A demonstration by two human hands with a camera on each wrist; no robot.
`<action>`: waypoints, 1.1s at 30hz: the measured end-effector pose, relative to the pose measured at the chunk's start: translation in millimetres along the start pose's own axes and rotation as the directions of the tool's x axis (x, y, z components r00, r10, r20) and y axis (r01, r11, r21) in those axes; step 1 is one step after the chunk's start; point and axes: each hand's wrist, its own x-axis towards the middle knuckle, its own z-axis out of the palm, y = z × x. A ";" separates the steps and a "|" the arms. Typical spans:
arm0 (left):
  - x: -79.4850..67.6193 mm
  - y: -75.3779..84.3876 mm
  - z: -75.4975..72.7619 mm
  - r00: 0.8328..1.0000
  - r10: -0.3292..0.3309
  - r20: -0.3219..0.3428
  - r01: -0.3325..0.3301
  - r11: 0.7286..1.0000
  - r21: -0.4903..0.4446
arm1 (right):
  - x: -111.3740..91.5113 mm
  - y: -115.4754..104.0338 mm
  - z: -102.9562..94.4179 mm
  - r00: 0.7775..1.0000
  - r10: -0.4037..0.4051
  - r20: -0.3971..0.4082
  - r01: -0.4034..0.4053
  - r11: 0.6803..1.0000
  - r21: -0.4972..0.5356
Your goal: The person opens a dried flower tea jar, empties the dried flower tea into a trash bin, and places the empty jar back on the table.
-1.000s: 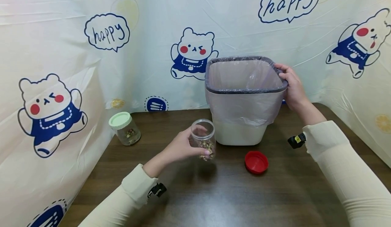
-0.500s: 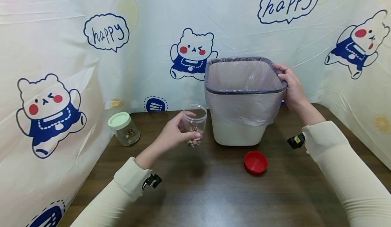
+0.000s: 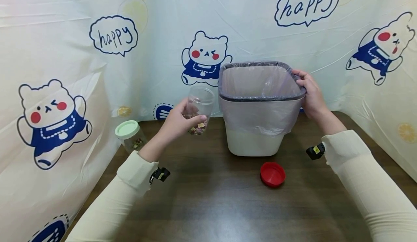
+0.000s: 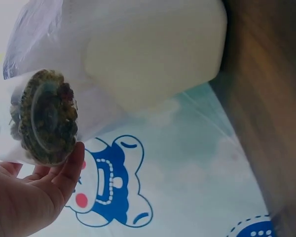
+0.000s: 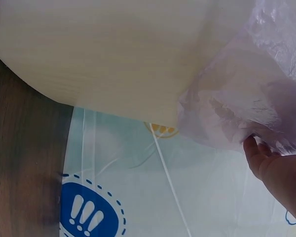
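My left hand (image 3: 182, 120) grips a clear, lidless jar (image 3: 202, 102) and holds it above the table, left of the trash can. Dried flower buds (image 3: 198, 129) fill the bottom of this jar, and the left wrist view shows them through its round base (image 4: 48, 118). A white trash can (image 3: 255, 142) stands on the table, lined with a thin translucent purple bag (image 3: 260, 117) folded over its rim. My right hand (image 3: 311, 91) holds the can's right rim, with fingers over the edge and bag. In the right wrist view its fingertips (image 5: 251, 143) meet the bag.
A red lid (image 3: 273, 174) lies on the brown wooden table (image 3: 208, 202) in front of the can. At the left edge stands a second jar (image 3: 128, 135) with a pale green lid and some dried buds, partly behind my left forearm. A printed curtain (image 3: 156, 24) hangs behind.
My left hand has lifted the jar and moved it up and to the left, away from the front of the can. My right hand has stayed on the rim.
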 end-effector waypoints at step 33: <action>70.2 63.5 -32.2 0.996 0.038 -0.076 -0.019 0.972 0.234 | -0.5 2.4 1.4 0.999 -0.009 -0.036 0.007 0.999 -0.038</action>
